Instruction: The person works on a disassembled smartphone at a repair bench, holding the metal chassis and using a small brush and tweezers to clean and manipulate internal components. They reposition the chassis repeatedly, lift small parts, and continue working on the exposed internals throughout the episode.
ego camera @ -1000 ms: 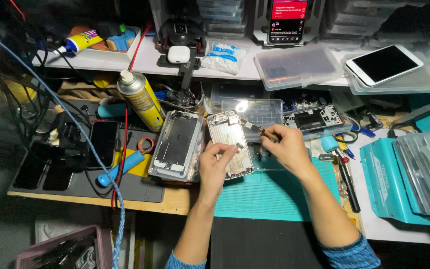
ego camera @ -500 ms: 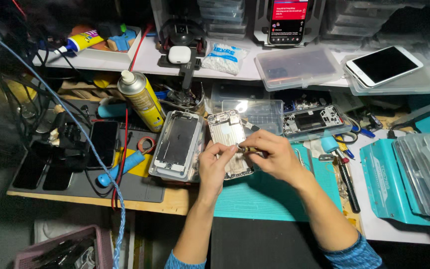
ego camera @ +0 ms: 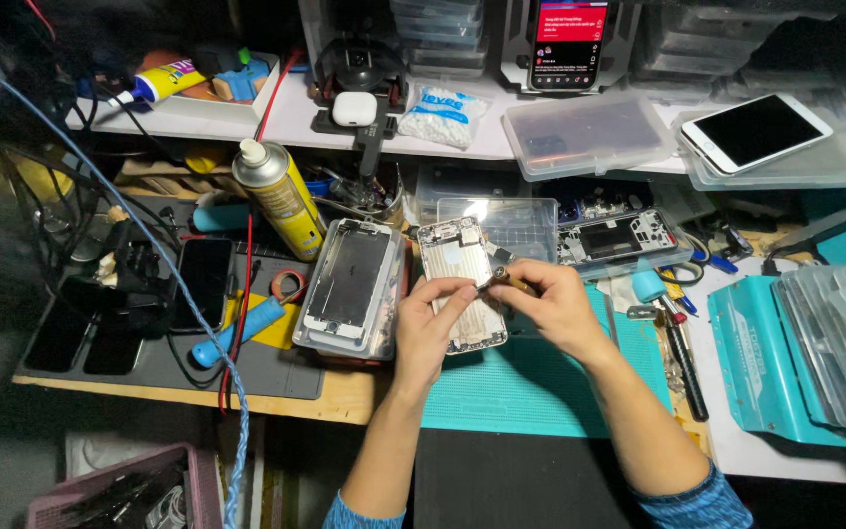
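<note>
Opened phone body (ego camera: 464,284) steadied by left hand (ego camera: 430,328); small brass-handled tool (ego camera: 503,280) pinched by right hand (ego camera: 552,309). Tip best kept vertical, pressure light.

You are working over a teal mat (ego camera: 531,392), holding a silver phone housing (ego camera: 460,284) and a brass-coloured tool (ego camera: 507,280). A yellow spray can (ego camera: 281,196) with a white cap is standing nearby, beside a blue-handled tool (ego camera: 237,331) and a red cable (ego camera: 247,255).
</note>
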